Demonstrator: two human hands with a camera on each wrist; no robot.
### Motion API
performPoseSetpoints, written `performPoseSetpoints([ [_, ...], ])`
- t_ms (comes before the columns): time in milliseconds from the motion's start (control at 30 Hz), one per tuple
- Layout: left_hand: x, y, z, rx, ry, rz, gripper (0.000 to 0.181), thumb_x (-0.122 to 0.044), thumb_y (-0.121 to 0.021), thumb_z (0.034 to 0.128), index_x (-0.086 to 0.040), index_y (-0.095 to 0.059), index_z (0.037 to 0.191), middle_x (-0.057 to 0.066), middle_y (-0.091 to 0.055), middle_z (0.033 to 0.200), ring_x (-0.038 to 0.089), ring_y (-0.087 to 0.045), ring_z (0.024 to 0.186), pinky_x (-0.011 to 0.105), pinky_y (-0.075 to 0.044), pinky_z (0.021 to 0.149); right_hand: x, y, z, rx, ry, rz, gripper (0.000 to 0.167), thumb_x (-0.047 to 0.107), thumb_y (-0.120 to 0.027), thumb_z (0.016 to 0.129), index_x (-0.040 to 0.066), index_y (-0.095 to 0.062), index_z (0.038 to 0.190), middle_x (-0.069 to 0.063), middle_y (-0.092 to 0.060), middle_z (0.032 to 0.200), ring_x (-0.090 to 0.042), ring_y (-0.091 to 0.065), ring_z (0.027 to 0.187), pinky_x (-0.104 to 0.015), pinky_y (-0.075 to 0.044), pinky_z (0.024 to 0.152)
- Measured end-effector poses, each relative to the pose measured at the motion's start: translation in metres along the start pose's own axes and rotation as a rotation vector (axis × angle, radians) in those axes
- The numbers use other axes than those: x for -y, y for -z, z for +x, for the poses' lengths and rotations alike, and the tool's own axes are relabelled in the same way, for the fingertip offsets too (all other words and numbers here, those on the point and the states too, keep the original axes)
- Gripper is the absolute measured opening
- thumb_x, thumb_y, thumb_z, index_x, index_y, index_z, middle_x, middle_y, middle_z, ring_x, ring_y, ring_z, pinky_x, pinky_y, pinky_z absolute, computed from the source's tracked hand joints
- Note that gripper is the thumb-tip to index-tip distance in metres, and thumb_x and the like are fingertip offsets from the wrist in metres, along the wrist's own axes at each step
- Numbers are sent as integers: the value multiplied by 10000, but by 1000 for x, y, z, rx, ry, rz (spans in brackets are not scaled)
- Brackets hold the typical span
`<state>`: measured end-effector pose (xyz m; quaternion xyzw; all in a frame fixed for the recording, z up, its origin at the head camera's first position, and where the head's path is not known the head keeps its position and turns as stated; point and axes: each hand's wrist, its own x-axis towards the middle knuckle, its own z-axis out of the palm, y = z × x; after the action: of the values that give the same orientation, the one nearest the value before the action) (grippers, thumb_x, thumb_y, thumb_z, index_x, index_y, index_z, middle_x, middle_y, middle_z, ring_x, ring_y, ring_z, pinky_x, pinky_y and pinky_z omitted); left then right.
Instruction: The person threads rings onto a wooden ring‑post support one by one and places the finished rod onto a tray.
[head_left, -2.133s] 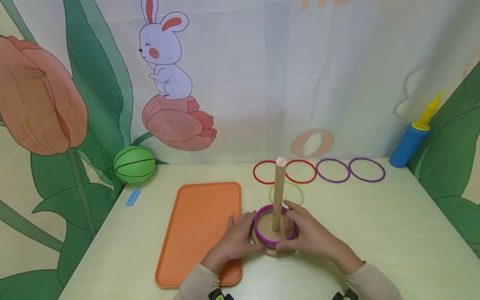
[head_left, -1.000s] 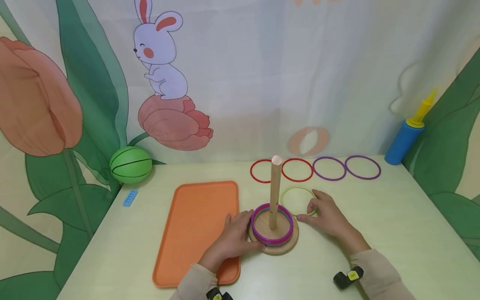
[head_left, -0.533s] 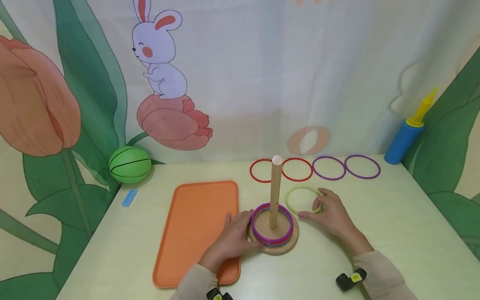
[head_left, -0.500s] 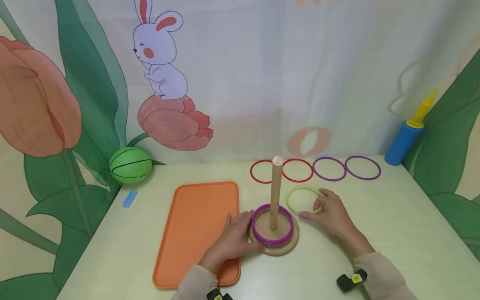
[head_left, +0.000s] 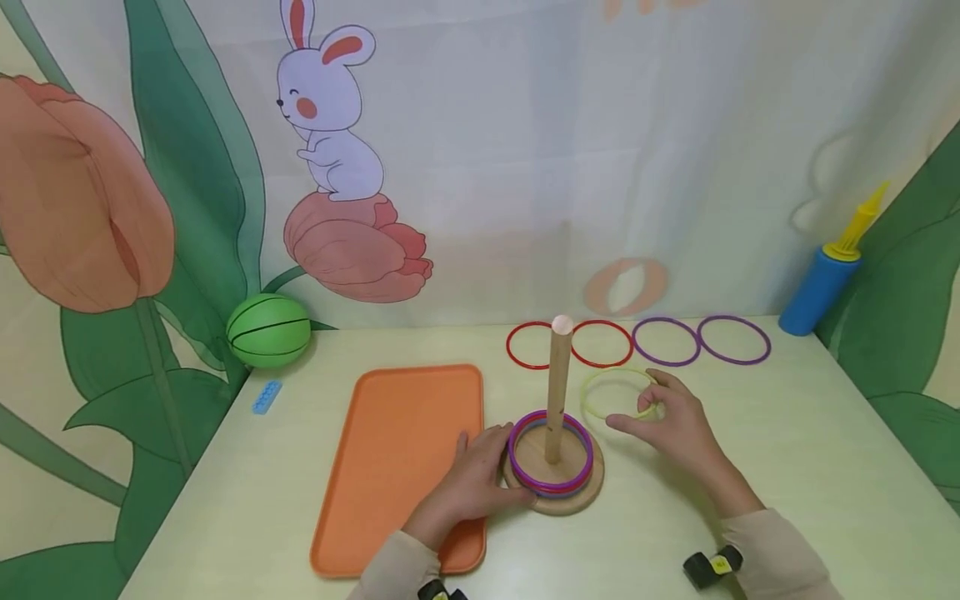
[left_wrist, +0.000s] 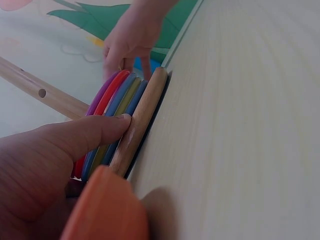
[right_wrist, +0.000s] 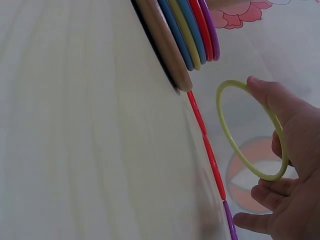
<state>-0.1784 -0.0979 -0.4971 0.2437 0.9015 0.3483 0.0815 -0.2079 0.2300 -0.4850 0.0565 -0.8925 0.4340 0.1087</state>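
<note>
A wooden ring stand [head_left: 558,392] has a round base [head_left: 585,500] and an upright post. Around the post lie several stacked rings [right_wrist: 191,35]: blue, yellow, blue, red, with purple on top. My left hand [head_left: 472,479] holds the stand at its left side. In the left wrist view its thumb [left_wrist: 95,131] presses near the base edge and lower rings; its other fingers are mostly hidden. Right of the post, my right hand [head_left: 678,421] pinches a yellow-green ring [right_wrist: 224,125] by its right side, lifted off the table and tilted.
Two red rings [head_left: 602,321] and two purple rings [head_left: 666,318] lie in a row at the table's back. An orange tray [head_left: 405,442] lies left, partly under the left arm. A green ball [head_left: 268,330], small blue brick [head_left: 267,397] and blue pump [head_left: 817,292] stand near the sides.
My right hand has left the stacked rings, taken hold of the yellow-green ring behind the post, and drawn it rightward and up. The left hand stays on the stand.
</note>
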Motion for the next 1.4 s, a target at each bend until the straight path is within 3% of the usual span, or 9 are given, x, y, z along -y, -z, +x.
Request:
performPoseSetpoints([
  [333,-1,1,-1,3,2,1,1042,-378,-908,799,37,-380,1596,196,-476,1595,352,-344,1535,705,-6,1231,11,15,3,-36,12,47,500,286,-966,765,38,-534,797,-267,-473,1566,-549,-413,1442,-653,-398,1089],
  [500,-1,1,1,3,-2,-6,1033,-368,-906,797,23,-383,1598,179,-481,1592,338,-344,1535,712,-6,1228,23,29,5,-65,11,103,491,252,-960,782,57,-512,826,-247,-459,1590,-567,-450,1410,-705,-421,1087],
  [767,-1,1,0,-4,3,-3,1014,-345,-915,790,5,-401,1591,169,-504,1572,335,-370,1519,718,-15,1224,49,43,2,-133,106,148,478,137,-970,753,37,-506,812,-194,-467,1600,-467,-420,1476,-707,-410,1088],
  [933,-2,0,0,-4,2,-14,1012,-345,-918,789,-2,-405,1591,166,-514,1563,335,-378,1513,720,-10,1223,63,51,-3,-168,118,150,461,118,-968,752,33,-519,811,-164,-473,1605,-455,-450,1454,-693,-418,1085],
  [1167,-1,-1,0,-9,-4,-21,999,-341,-911,795,2,-411,1588,164,-514,1561,334,-375,1516,720,-5,1223,83,60,-5,-232,146,259,413,-1,-934,758,-18,-528,828,-102,-481,1604,-350,-471,1458,-332,-412,1178],
  [1400,-1,0,-1,-11,-13,-19,996,-332,-914,788,9,-417,1581,156,-535,1536,332,-392,1502,727,-13,1219,104,63,-8,-309,218,421,357,-173,-833,772,-78,-495,837,-85,-482,1598,-173,-546,1372,-286,-402,1178],
])
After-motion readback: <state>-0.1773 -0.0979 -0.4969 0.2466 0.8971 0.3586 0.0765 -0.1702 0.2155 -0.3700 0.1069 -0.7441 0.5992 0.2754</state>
